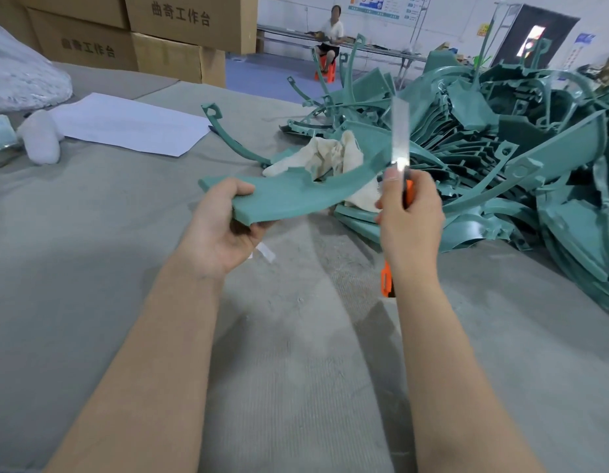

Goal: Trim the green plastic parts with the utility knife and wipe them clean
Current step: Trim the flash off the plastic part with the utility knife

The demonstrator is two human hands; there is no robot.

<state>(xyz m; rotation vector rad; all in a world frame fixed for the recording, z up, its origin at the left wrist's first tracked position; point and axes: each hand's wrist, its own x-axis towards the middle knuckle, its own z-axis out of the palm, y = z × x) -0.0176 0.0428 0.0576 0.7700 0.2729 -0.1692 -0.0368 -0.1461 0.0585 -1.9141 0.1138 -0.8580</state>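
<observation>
Green plastic part (289, 196) gripped by left hand (224, 227), right hand (410, 216) clutching utility knife (400, 145)

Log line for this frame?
left hand: grips curved green plastic part | right hand: grips orange-handled utility knife, long blade extended upward | blade-part contact: cannot tell | crumpled cream cloth: behind part

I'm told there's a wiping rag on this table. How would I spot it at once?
Find the big heap of teal-green plastic parts on the right of the grey felt-covered table. At the heap's left edge, just beyond the flat curved green plastic part that the left hand holds, lies a crumpled cream cloth rag. It is the only soft, pale thing among hard green pieces.
</observation>
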